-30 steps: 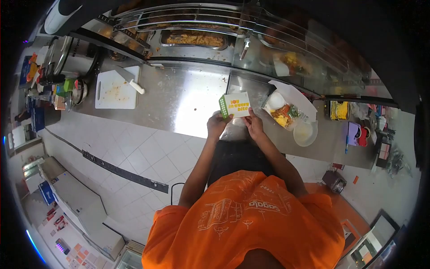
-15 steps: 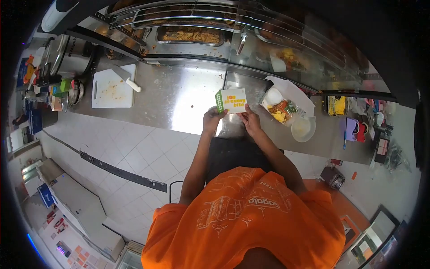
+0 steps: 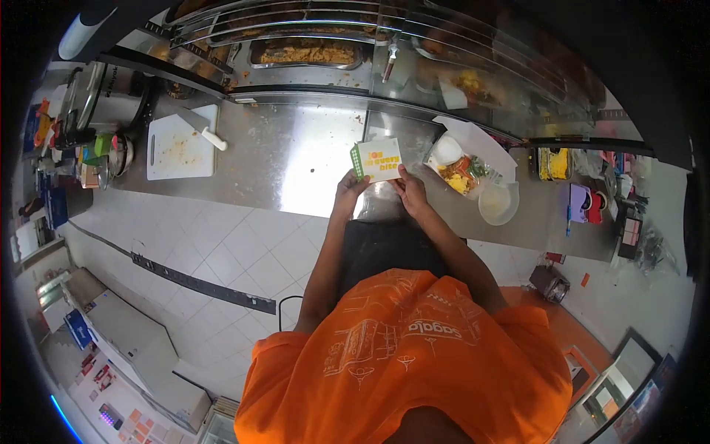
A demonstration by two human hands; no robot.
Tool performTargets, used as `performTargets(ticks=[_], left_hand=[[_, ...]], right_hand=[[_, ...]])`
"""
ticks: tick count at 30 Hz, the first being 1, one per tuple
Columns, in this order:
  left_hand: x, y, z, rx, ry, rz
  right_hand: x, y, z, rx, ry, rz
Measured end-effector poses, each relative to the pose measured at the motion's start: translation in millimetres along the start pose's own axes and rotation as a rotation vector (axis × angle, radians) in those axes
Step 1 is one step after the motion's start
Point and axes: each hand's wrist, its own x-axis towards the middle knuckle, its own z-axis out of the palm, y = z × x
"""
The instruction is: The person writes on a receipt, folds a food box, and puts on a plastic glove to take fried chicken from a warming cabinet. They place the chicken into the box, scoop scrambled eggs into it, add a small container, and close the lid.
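A small white and green food box (image 3: 379,160) with yellow and orange lettering is held above the counter's front edge. My left hand (image 3: 350,194) grips its lower left corner, and my right hand (image 3: 411,192) has hold of the lower right side. Both hands are closed on the cardboard, thumbs on the printed face. To the right stands an open white takeaway box (image 3: 474,144) with a rounded white mound, orange and yellow food and greens in it. Against its front lies a translucent round lid or bowl (image 3: 498,203), apart from my right hand.
A knife (image 3: 211,137) rests on a white cutting board (image 3: 182,159) at left, beside pots. Behind the steel counter (image 3: 259,163), a glass display case holds a food tray (image 3: 307,54). Tape rolls (image 3: 594,205) and a yellow-filled container (image 3: 555,164) sit at right.
The view has shifted slightly, moving the counter items a little left in the picture. Both hands keep hold of the food box, which is tilted a little more.
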Motion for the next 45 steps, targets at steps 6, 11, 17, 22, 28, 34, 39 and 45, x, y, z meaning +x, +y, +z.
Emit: performTargets(ticks=[6,11,17,22,28,34,39,45], left_hand=[[13,-16,-2,0.282,0.185,-0.005],[23,16,14,0.889,0.333,0.796],[46,35,-3,0.827,-0.158,0.067],[49,43,32,1.780,-0.187,0.590],[60,47,57,2.006,-0.273,0.218],[68,16,53,1.959,0.245,-0.009],[79,4,33,1.794,0.344,-0.041],[33,-38,86,1.813,0.479,-0.111]], right_hand=[[8,-6,-5,-0.299,0.085,0.032],[40,-9,-10,-1.097,0.068,-0.703],[32,-45,27,-1.105,-0.129,-0.481],[36,-36,8,-1.776,-0.304,-0.752],[-119,-127,-58,-0.850,-0.080,-0.709],[-181,-240,-350,-0.868,0.901,-0.787],[-190,-330,-542,-1.061,1.209,-0.661],[-150,-395,-646,-1.248,0.858,-0.540]])
